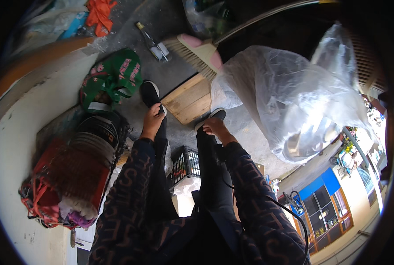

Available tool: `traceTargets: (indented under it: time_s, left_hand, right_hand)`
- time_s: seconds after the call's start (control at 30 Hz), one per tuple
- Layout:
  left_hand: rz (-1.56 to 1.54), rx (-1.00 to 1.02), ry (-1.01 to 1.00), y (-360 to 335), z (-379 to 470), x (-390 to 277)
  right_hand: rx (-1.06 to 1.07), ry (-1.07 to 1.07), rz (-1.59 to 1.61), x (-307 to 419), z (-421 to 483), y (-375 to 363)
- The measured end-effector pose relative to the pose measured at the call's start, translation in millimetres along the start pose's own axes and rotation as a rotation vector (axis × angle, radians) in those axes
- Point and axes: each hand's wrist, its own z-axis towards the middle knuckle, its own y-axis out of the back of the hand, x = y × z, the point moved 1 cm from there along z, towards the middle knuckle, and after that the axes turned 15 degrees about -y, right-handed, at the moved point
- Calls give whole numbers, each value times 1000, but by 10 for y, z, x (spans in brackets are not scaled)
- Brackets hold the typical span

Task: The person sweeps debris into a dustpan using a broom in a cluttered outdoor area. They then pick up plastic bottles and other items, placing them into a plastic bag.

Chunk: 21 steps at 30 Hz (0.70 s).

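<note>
My left hand (152,122) is held out over my left trouser leg, close to a black shoe (150,92) with a white sole edge. Its fingers are curled together, and I see nothing in them. Likewise curled, my right hand (215,127) hangs above my other leg, beside the second shoe (218,114). No object shows in it either. Between and beyond the shoes, a wooden board or box (190,99) lies on the concrete floor. A broom head (200,54) with pale bristles rests past it, near a large clear plastic bag (266,89).
At left, a green fabric bag (125,74), a bucket (97,129) and a red bag (39,198) stand along a white wall (14,159). A glass bottle (147,38) lies farther out, near an orange glove (100,16). A black plastic crate (185,164) is behind my legs.
</note>
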Motion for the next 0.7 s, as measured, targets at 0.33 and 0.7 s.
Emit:
traceTargets:
  time_s: [0.33,0.7]
  left_hand:
    - [771,219,-141,-380,1074,1721]
    - [779,354,-260,-368,1218,2107]
  right_hand:
    - [17,-128,571,-449,1928,34]
    - [271,-183,966,-718,2739,-741]
